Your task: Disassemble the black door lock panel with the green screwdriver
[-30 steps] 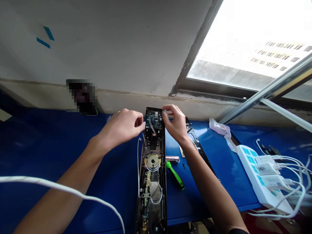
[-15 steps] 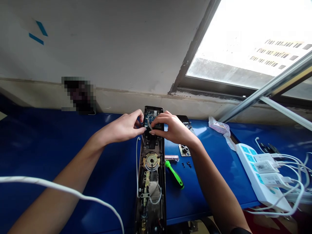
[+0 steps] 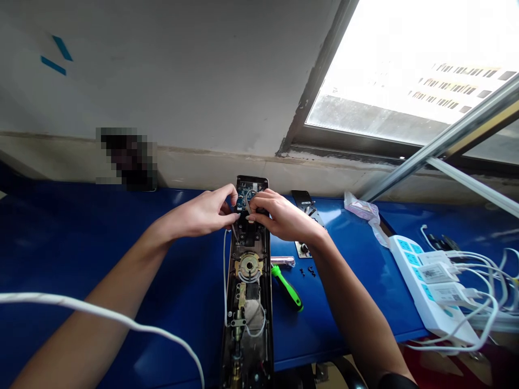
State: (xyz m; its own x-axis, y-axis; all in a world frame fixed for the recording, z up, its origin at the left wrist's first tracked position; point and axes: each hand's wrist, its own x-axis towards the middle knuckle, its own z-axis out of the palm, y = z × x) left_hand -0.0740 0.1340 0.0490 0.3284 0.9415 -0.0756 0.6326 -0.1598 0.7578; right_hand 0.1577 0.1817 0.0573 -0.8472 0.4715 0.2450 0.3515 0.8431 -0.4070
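Note:
An opened electronic door lock (image 3: 250, 265), a long dark housing with its inner metal parts bare, lies lengthwise in front of me. Near its far end sits a blue circuit board (image 3: 244, 199). My left hand (image 3: 206, 213) is curled at the housing's left edge beside the board, thumb and bent fingers against it; some fingertips are hidden. Over the board's right side, my right hand (image 3: 279, 213) pinches a looped grey-white cable (image 3: 247, 201) between thumb and fingers. Another white wire (image 3: 225, 275) runs along the housing's left side.
Right of the lock lie a green screwdriver (image 3: 287, 289), a pinkish wrapped roll (image 3: 284, 261), several small black screws (image 3: 311, 271) and a dark panel (image 3: 302, 200). A white power strip (image 3: 430, 294) with plugged cables stands farther right. A white cable (image 3: 133, 324) crosses the left foreground.
The right hand's fingers have closed in more tightly around the cable. My left hand keeps its place at the housing edge. The whole view has shifted slightly.

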